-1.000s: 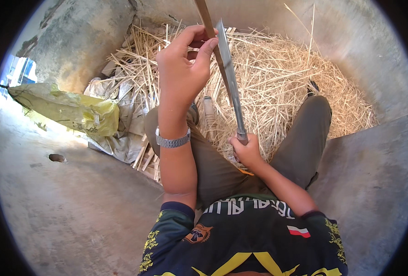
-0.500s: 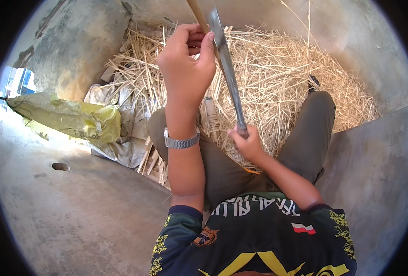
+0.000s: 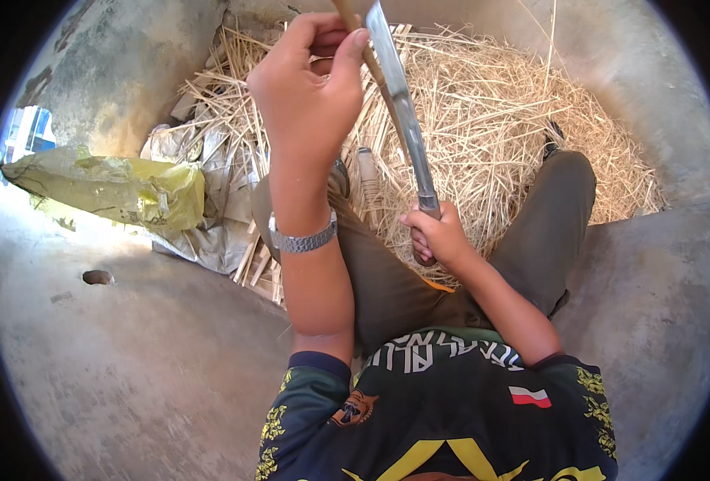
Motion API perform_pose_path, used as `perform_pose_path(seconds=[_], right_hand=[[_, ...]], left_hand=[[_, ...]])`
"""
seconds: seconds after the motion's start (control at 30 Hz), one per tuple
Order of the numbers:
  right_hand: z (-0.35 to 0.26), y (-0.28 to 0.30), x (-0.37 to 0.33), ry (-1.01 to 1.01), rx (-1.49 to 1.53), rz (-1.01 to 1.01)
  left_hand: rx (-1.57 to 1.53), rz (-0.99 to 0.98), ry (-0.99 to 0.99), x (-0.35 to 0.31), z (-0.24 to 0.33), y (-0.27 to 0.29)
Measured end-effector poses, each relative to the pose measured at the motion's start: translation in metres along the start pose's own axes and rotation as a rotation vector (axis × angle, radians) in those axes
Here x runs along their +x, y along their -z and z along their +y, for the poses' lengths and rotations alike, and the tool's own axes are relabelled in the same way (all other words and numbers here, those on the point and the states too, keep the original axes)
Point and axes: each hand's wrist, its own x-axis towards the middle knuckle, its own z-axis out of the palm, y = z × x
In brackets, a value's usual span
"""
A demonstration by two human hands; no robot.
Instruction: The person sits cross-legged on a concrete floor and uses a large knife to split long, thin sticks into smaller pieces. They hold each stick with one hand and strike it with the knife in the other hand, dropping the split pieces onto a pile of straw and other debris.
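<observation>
High in the view, my left hand (image 3: pixel 311 84) pinches a slim brown strip (image 3: pixel 377 70), seemingly bamboo, between thumb and fingers. The strip's upper end runs out of the picture. In my right hand (image 3: pixel 445 239), closed around the handle, is a machete (image 3: pixel 407 120) with a long grey blade pointing up and away. The blade lies along the right side of the strip and overlaps it lower down; I cannot tell whether they touch. A metal-banded watch (image 3: pixel 305 239) sits on my left wrist.
Pale shavings and thin strips (image 3: pixel 475 104) pile up beyond and between my legs. A tan cylindrical piece (image 3: pixel 368 172) lies by my left leg. To the left are a yellowish sack (image 3: pixel 123 188) and a hole (image 3: pixel 98 277) in the concrete surface. Grey walls (image 3: pixel 651 80) rise behind the pile.
My left hand has shifted slightly up and left with the strip. The machete has turned to show more of its blade's flat, and its upper part is less blurred.
</observation>
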Motion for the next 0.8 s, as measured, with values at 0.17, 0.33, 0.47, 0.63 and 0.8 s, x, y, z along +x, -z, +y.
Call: perform_pose_path(seconds=[0.17,0.33,0.47,0.63,0.8], right_hand=[[0.032,0.042,0.021,-0.349,-0.057,0.203],[-0.015,0.023,0.012,-0.051,-0.131,0.155],[-0.041,0.007,0.017,0.331,-0.384,0.13],[0.053,0.044,0.069,0.098,-0.421,0.274],[0.095,0.089,0.082,-0.277,-0.501,0.381]], left_hand=[[0.096,-0.02,-0.064,0.0,0.008,-0.009],[-0.026,-0.026,-0.023,0.002,-0.006,-0.009],[-0.04,-0.006,-0.044,-0.001,-0.01,-0.012],[-0.017,0.006,-0.01,0.003,-0.006,-0.01],[-0.143,0.047,0.03,0.006,-0.02,-0.002]])
